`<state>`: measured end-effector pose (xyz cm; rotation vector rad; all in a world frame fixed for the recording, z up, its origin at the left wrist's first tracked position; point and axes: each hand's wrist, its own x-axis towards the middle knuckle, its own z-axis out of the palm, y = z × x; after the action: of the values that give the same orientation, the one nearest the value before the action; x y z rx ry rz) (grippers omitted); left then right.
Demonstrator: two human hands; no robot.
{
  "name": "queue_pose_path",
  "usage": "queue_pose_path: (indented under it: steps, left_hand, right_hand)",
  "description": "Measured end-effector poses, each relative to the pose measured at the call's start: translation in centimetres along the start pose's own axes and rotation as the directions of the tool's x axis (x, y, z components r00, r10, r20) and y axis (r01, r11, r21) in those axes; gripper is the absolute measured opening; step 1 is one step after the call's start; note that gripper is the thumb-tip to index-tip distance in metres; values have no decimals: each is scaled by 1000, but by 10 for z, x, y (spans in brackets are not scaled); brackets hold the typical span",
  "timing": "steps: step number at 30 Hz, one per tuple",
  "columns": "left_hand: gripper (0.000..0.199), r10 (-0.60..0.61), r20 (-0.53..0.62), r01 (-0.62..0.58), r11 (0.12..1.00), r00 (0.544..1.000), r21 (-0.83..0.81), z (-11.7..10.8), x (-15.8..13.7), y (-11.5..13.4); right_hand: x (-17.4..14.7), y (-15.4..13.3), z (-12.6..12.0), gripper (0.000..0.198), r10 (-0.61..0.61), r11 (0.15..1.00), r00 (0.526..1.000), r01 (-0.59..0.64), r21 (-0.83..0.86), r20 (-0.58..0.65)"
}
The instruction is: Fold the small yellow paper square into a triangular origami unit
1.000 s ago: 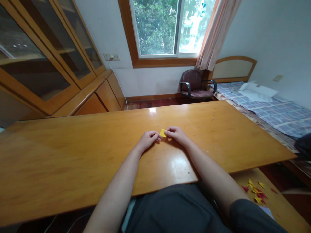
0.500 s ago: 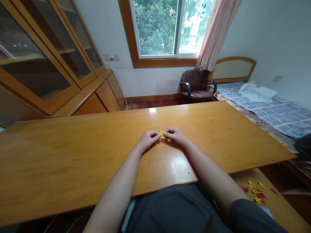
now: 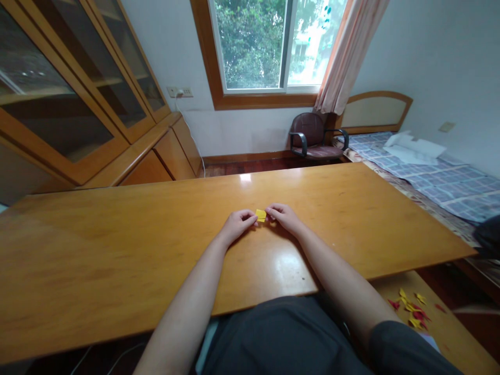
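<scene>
The left hand (image 3: 234,228) and right hand (image 3: 287,217) are positioned over the middle of the table (image 3: 117,250), with the yellow paper (image 3: 260,214) between them. The left thumb and fingers (image 3: 250,221) are closed on the left edge of the paper. The right fingers (image 3: 270,211) are drawn nearly together at its right edge; whether they pinch it or only touch it cannot be told. The paper is small and roughly square, with a crease line across its lower part. Contact between paper and table cannot be determined. At lower right, below table level, red and yellow folded pieces (image 3: 414,311) lie grouped on a wooden surface (image 3: 463,336). Beyond the far edge of the table stands a chair (image 3: 308,130), next to the bed (image 3: 441,172). The window (image 3: 250,44) is above; the cabinet (image 3: 128,138) is at left.
</scene>
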<state>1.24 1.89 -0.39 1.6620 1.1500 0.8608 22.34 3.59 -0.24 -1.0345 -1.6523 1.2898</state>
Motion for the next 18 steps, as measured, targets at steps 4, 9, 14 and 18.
queue_pose_path:
  steps: [4, 9, 14, 18]
  left_hand:
    - [32, 14, -10, -14, 1000, 1000, -6, 0, 1, -2]
    - [31, 22, -18, -23, 1000, 1000, -17, 0, 2, -5]
    - [29, 18, -26, -19, 1000, 1000, -12, 0, 2, -5]
    - [30, 17, -27, -17, 1000, 999, -10, 1, 2, -3]
  right_hand:
    - [0, 1, 0, 36, -1, 1000, 1000, 1, 9, -6]
    - [-1, -2, 0, 33, 3, 1000, 1000, -3, 22, -4]
    - [-2, -4, 0, 33, 17, 999, 1000, -17, 30, 6]
    - [-2, -2, 0, 35, 10, 1000, 999, -10, 2, 48]
